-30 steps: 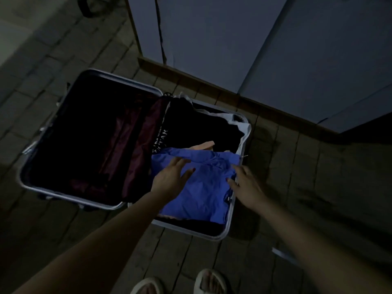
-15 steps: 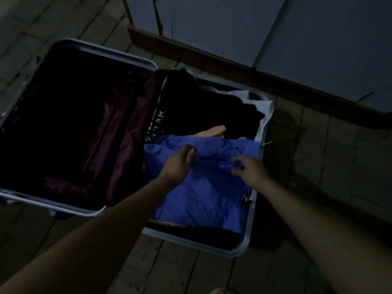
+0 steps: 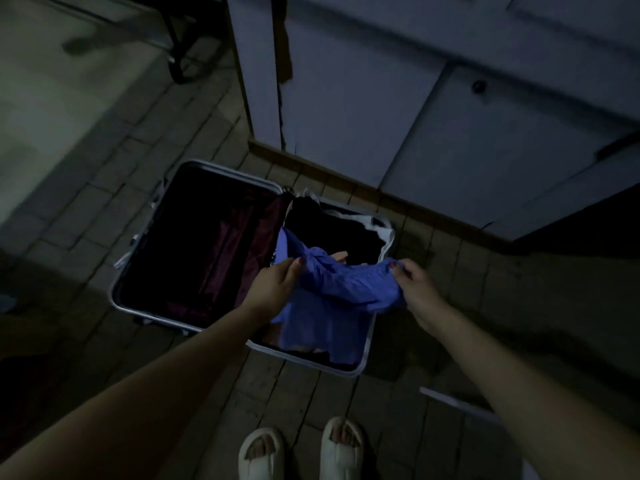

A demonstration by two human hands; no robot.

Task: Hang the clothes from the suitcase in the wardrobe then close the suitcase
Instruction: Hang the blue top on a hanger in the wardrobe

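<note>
While both hands work over the open suitcase [image 3: 194,308], each grip is pinched on the one blue garment [image 3: 341,289]: the left hand [image 3: 277,287] has fingers and thumb curled round its bunched left end, and the right hand [image 3: 417,284] nips the right end between thumb and fingertips. Between the two grips the cloth sags in a loose band; below them the rest of it hangs down into the right half of the case, its lower edge touching what is packed there. Just beyond the grips lies one black garment [image 3: 332,233], with a strip of white cloth [image 3: 381,232] along the far rim and a peach-coloured piece [image 3: 341,255] peeking out beside the blue. To the left of the left grip, the other half of the case shows only a dark red lining [image 3: 225,251].

Two wardrobe doors [image 3: 346,98] stand shut beyond the suitcase, one small round knob [image 3: 479,85] on the right-hand one. Nearer than the grips, two pale slippers [image 3: 301,448] rest on the paved floor [image 3: 86,216]. No writing is legible in this dim light.
</note>
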